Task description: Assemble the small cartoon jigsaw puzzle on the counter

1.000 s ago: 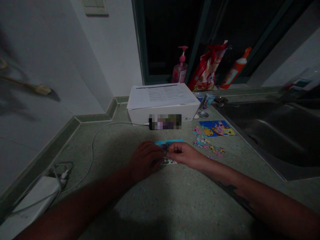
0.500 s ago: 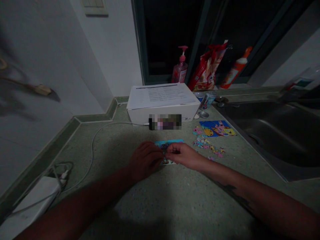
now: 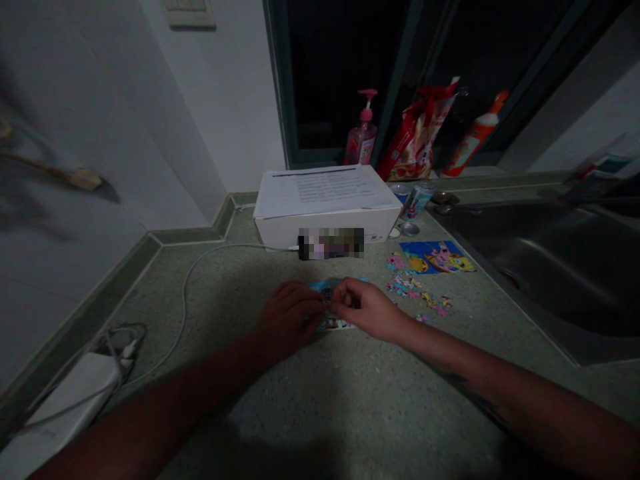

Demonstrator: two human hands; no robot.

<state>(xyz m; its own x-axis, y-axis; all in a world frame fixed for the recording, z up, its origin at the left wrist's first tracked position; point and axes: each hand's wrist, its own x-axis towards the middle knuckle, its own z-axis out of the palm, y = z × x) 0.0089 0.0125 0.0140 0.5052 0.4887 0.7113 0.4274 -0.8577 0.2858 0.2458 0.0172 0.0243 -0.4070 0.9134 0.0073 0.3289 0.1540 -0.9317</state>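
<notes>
A colourful jigsaw puzzle [image 3: 339,323] lies on the counter, largely covered by both hands. My left hand [image 3: 287,313] rests over its left side, back up, fingers stretched to the right and the thumb apart below them. My right hand [image 3: 367,308] is over the right side, its thumb and curled index finger pinched near the middle. Whatever sits between those fingertips is too small and dark to make out. Loose puzzle pieces [image 3: 404,287] are scattered right of my right hand. Behind them lies a blue picture card [image 3: 437,257] with cartoon figures.
Behind the puzzle, a phone [image 3: 331,244] with a blurred screen leans on a white box [image 3: 280,230], its cable [image 3: 185,287] running left to a white power strip [image 3: 75,387]. Cans [image 3: 417,200] stand beside the box. A metal sink [image 3: 545,267] is at right; a pump bottle [image 3: 360,140] stands behind.
My right hand's fingers have shifted slightly up and left over the puzzle, uncovering a bit more of its lower edge. My left hand stays almost in place.
</notes>
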